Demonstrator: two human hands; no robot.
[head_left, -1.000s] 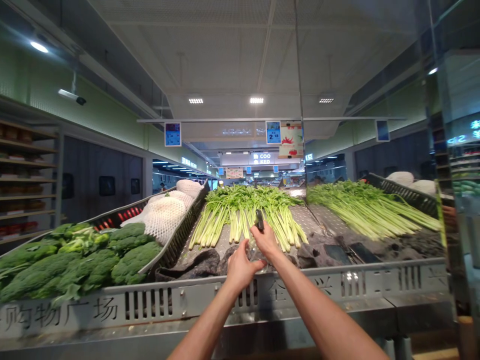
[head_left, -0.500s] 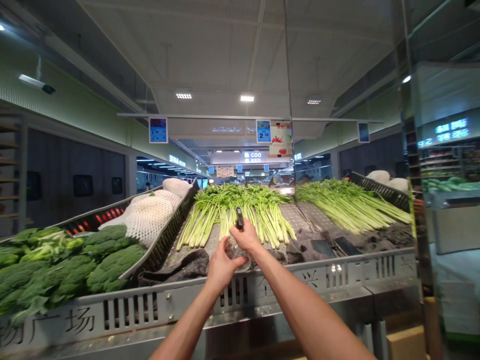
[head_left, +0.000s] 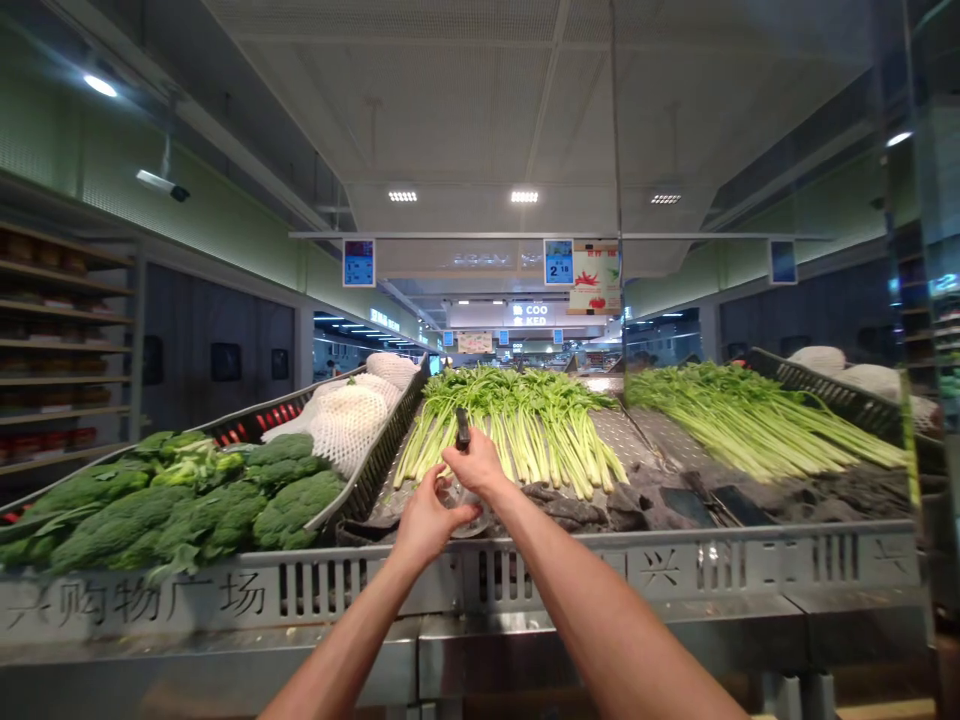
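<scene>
A spray bottle with a clear body [head_left: 470,522] and a black head is held out over the front of the celery stand. My right hand [head_left: 478,465] is closed round its upper part, below the black head. Lower down, my left hand [head_left: 429,515] curls round the clear body, thumb and fingers on either side. Much of the bottle is hidden by my hands. Behind it, celery [head_left: 517,410] lies spread on a sloping perforated metal surface, leaves toward the back and stalks toward me.
Broccoli [head_left: 225,500] fills the left side, with net-wrapped produce [head_left: 349,415] in a black crate behind it. A grey slatted rail [head_left: 375,585] runs along the front. Dark cloth [head_left: 570,510] and a dark flat device [head_left: 686,506] lie near a mirror [head_left: 750,300] on the right.
The view has turned left, so the stand appears farther right and more broccoli and shelving show. Both hands keep their hold on the spray bottle.
</scene>
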